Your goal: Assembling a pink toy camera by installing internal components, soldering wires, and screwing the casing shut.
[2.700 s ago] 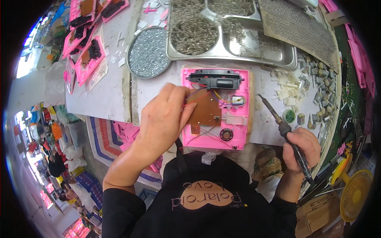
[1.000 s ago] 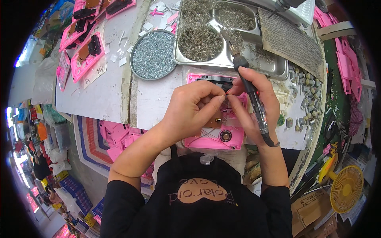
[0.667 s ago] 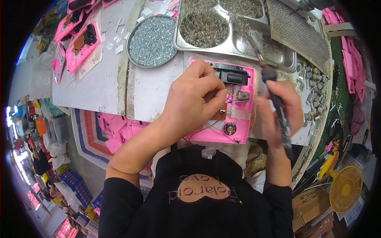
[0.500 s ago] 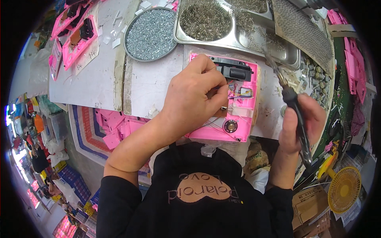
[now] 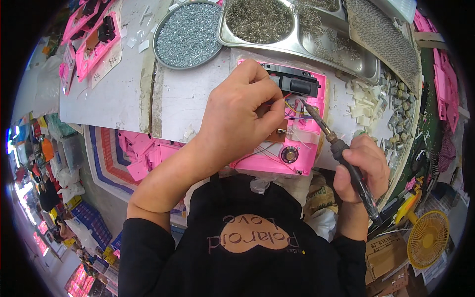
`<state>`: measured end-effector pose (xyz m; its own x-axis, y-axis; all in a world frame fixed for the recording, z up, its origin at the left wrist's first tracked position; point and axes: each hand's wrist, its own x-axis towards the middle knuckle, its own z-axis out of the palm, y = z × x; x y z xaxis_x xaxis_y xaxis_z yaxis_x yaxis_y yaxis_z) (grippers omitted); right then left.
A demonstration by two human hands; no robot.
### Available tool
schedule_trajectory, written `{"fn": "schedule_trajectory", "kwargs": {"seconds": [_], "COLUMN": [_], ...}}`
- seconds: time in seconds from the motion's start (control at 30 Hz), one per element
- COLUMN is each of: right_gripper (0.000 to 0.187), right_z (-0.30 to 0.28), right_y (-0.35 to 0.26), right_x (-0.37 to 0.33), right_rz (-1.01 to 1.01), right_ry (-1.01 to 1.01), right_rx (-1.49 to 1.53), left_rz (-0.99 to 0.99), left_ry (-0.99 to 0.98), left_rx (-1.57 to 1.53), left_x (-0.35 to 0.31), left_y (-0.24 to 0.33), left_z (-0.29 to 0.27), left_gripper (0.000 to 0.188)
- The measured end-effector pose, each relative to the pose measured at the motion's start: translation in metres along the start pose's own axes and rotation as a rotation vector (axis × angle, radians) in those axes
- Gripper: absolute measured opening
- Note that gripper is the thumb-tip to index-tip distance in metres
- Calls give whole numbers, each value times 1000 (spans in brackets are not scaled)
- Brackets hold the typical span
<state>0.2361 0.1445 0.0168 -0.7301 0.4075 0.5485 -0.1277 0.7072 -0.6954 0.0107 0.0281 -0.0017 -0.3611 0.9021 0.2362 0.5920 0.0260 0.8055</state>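
A pink plastic housing (image 5: 308, 166) lies in front of me with thin coloured wires and parts inside. My left hand (image 5: 242, 111) reaches over its left side, thumb and forefinger pinched together. From that pinch a thin red wire (image 5: 287, 95) sticks out to the right. Wrapped around the dark handle of a soldering iron (image 5: 345, 152) are the fingers of my right hand (image 5: 368, 171). The iron's tip is over the housing, close to the wires below a black plastic part (image 5: 299, 87). A round speaker (image 5: 289, 154) and a brown circuit board (image 5: 278, 134) show near my left wrist.
Beyond the housing stand a round tray of silvery screws (image 5: 188, 34) and a metal compartment tray (image 5: 302, 52) of small metal parts. White plastic pieces (image 5: 366, 106) and small metal cylinders (image 5: 398, 94) lie at right. More pink housings (image 5: 99, 47) sit far left; a yellow fan (image 5: 428, 237) is lower right.
My right hand has brought the soldering iron left and down, its tip now over the housing instead of by the metal tray. My left hand stays almost in place.
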Motion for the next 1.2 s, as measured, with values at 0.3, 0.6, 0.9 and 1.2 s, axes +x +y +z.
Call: {"fn": "schedule_trajectory", "kwargs": {"seconds": [0.3, 0.6, 0.9, 1.2], "right_gripper": [25, 28, 29, 28], "right_z": [8, 10, 5, 2], "right_y": [4, 6, 6, 8], "right_x": [4, 7, 4, 8], "right_rz": [-5, -30, -24, -4], "right_ry": [3, -25, -32, -28], "right_rx": [-5, -46, -45, -28], "left_rz": [-13, 3, -20, 13], "left_ry": [-7, 3, 19, 28], "left_rx": [-16, -1, 2, 17], "left_x": [0, 0, 1, 0], "left_y": [1, 0, 3, -1], "left_z": [0, 0, 1, 3], "left_gripper": [7, 6, 7, 7]}}
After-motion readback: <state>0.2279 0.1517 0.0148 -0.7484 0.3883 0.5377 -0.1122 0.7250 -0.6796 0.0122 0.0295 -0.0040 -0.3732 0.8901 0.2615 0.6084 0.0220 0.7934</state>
